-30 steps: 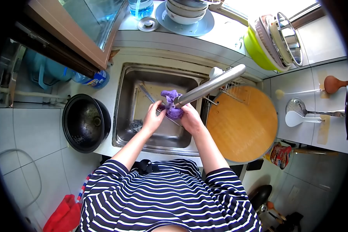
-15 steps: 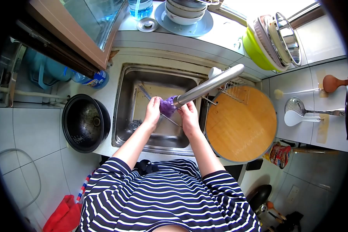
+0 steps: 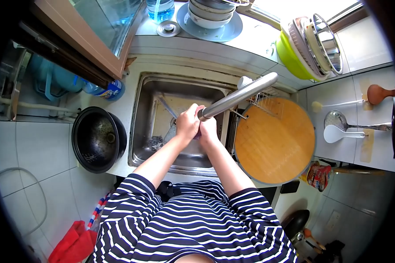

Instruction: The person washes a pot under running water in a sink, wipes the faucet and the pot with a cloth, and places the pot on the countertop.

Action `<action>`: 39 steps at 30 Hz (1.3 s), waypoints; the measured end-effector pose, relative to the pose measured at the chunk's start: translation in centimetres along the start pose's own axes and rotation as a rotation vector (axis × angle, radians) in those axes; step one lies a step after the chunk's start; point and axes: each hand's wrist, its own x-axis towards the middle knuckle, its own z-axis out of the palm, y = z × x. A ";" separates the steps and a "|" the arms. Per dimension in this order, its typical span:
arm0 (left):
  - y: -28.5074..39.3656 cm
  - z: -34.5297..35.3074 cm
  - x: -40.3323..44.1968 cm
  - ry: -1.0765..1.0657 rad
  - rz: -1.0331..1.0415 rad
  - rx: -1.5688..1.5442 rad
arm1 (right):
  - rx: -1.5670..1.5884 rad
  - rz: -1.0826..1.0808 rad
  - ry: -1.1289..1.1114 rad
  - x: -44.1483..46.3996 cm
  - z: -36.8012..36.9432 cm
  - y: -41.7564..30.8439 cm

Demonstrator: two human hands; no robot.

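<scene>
- Purple cloth [image 3: 198, 135] shows in small patches between our two hands, near the middle of the frame, right by the end of the metal faucet [image 3: 243, 95] and over the sink [image 3: 178, 169].
- We could lose hold of it: the cloth looks soft and bunched, and if it is wet, a loosened finger might let it drop into the basin.
- There it could catch on the dark scrubber [image 3: 155, 142], lower left in the sink, and pick up dirt or loose bits.
- We might also knock our knuckles on the faucet, since its end sits so close to them.
- Our left hand [image 3: 187, 126] is closed, fingers curled around the cloth.
- Our right hand [image 3: 208, 131] is closed on the cloth too, pressed near the left; the faucet end partly covers it, so we cannot tell how each finger lies.
</scene>
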 end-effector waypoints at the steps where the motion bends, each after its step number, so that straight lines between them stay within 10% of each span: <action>1: 0.1 -0.1 -0.2 -0.058 -0.096 -0.007 | -0.008 -0.023 -0.062 0.7 -0.9 0.2; 8: -1.5 -3.4 -0.8 -0.440 -0.154 0.258 | -0.215 -0.207 -0.072 3.4 -4.5 -0.4; 12: -2.9 -3.8 0.3 -0.198 0.059 -0.182 | -0.801 -0.418 -0.377 1.9 -5.9 -1.4; 15: -0.9 -4.3 0.7 -0.235 -0.314 -0.656 | -0.742 -0.687 -0.308 2.8 -6.1 -0.3; 18: -1.0 -2.2 0.0 -0.199 -0.201 -0.556 | 0.034 -0.019 -0.284 2.4 -4.5 -0.6; 23: 2.2 0.2 -1.8 -0.049 0.330 0.209 | 0.660 0.146 -0.372 3.4 -3.2 4.0; 27: -1.2 -0.6 2.2 -0.051 -0.271 -0.009 | -0.242 -0.014 -0.012 -0.2 -0.2 1.0; 31: 2.5 -0.8 -0.5 -0.023 0.013 0.261 | 0.041 0.006 -0.065 0.8 -0.8 0.5; 39: -2.3 -4.4 1.9 -0.529 -0.433 -0.487 | -0.134 0.004 -0.343 2.6 -5.2 -2.4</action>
